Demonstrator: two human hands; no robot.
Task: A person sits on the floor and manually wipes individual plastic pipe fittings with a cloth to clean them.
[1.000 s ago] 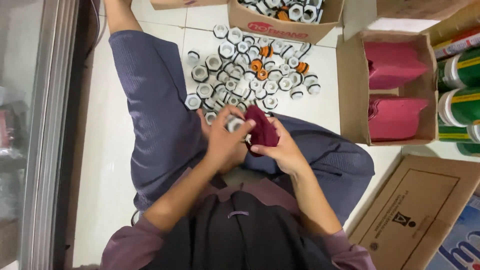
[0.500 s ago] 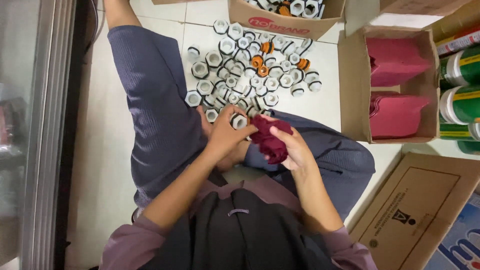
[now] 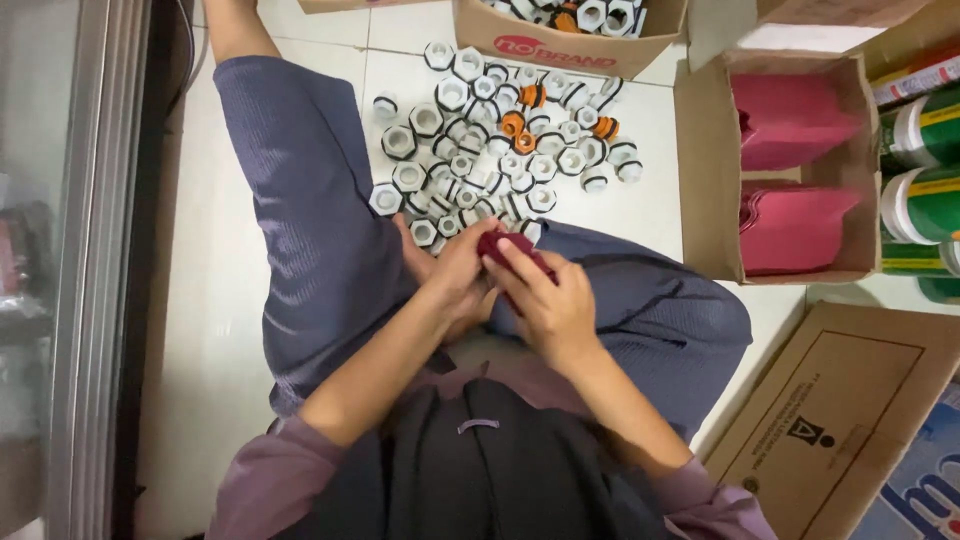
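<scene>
I sit on a white tiled floor with my legs apart. Both hands meet over my lap around a small dark red pouch (image 3: 508, 247). My left hand (image 3: 455, 275) grips its left side and my right hand (image 3: 545, 300) presses over its top and right. A white fitting held earlier is hidden inside the pouch or under my fingers. Just beyond my hands lies a heap of white hexagonal plastic fittings (image 3: 480, 150) with black rings, a few of them orange (image 3: 522, 128).
A cardboard box (image 3: 712, 190) at the right holds stacks of dark red pouches (image 3: 790, 225). Another box (image 3: 560, 45) at the top holds more fittings. Green-and-white cans (image 3: 920, 200) stand at the far right, a flat carton (image 3: 830, 410) lies lower right, and a metal frame (image 3: 95, 270) runs along the left.
The white fitting seen in my left hand is no longer visible. My hands have closed together over the red pouch and drawn it slightly toward my body.
</scene>
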